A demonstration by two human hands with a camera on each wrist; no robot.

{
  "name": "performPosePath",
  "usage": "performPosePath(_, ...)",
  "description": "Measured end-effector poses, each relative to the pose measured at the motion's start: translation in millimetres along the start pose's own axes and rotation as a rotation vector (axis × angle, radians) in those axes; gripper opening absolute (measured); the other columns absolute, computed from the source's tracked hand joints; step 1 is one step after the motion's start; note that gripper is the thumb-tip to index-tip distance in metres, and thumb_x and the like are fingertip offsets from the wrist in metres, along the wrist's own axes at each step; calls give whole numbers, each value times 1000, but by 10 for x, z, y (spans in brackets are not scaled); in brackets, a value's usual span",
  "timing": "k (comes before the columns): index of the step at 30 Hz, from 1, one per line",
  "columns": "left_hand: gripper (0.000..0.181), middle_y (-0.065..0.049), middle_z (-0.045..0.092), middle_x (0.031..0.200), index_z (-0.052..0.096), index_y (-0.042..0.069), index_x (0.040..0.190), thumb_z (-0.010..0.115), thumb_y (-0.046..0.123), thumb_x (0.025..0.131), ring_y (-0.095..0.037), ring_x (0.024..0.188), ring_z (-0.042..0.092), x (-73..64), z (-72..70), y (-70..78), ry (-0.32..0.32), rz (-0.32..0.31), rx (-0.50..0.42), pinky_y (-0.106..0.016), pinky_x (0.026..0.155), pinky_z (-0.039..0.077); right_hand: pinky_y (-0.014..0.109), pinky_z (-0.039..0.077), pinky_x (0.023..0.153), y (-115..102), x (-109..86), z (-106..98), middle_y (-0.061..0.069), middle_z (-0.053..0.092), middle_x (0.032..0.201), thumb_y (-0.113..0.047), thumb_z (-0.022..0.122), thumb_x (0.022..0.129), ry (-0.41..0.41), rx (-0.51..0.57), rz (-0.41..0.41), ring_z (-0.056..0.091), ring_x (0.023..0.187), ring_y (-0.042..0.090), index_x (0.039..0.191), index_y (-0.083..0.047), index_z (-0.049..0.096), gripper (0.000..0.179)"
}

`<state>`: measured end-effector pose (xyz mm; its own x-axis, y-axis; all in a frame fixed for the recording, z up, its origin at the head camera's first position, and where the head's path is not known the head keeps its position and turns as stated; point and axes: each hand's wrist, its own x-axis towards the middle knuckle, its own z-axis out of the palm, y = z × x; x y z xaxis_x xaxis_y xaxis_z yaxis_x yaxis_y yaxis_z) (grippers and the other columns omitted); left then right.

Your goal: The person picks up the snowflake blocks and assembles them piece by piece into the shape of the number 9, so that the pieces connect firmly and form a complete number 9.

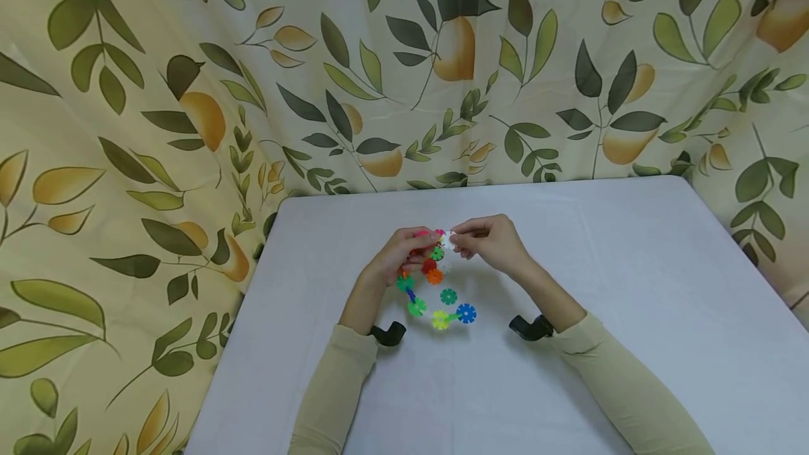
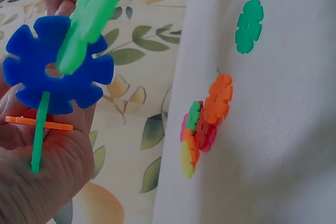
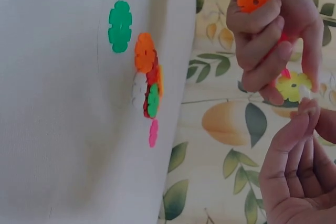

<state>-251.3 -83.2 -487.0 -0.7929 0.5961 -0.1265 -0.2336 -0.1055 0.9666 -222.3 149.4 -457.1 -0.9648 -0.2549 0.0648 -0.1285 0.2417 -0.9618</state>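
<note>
My left hand (image 1: 398, 253) grips a chain of interlocking notched plastic snowflake discs. The chain hangs below it in a curve, through a green disc (image 1: 417, 307) and a yellow disc (image 1: 440, 321) to a blue disc (image 1: 466, 313) at the end. Close to the fingers, a yellow disc (image 3: 290, 86) of the chain shows in the right wrist view. My right hand (image 1: 496, 241) pinches a white disc (image 1: 449, 240) between thumb and fingertips, right against the chain's upper end. Whether the white disc's slot is engaged cannot be told.
Beneath the hands, loose discs lie clustered on the white table (image 1: 607, 258), among them an orange disc (image 1: 435, 277). Apart from them lies a green disc (image 1: 448, 296). A leaf-patterned curtain (image 1: 404, 90) hangs behind the table.
</note>
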Motion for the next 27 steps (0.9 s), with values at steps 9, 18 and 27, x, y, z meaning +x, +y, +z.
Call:
performPosePath(9,27,1,33,66,44,8,86,47,18,111,-8,48,28,13,53,-40,-124,1,-39,-15,42,25,24,58,62,18,8,45,18,74,84,-10,75,96,18,6,21,68,67,26,105,6,77,18)
performPosePath(18,30,2,32,64,42,7,84,52,20,109,-8,49,28,9,53,-40,-93,-26,-36,-15,43,25,30,62,67,89,0,6,16,76,87,-10,74,97,-32,36,39,72,72,30,111,6,77,21)
performPosePath(27,29,1,36,65,45,9,84,53,22,109,-9,50,32,16,48,-9,-34,-11,-89,-16,44,28,43,64,75,272,110,-88,19,77,92,-27,60,107,-65,-30,96,76,81,35,119,7,72,38)
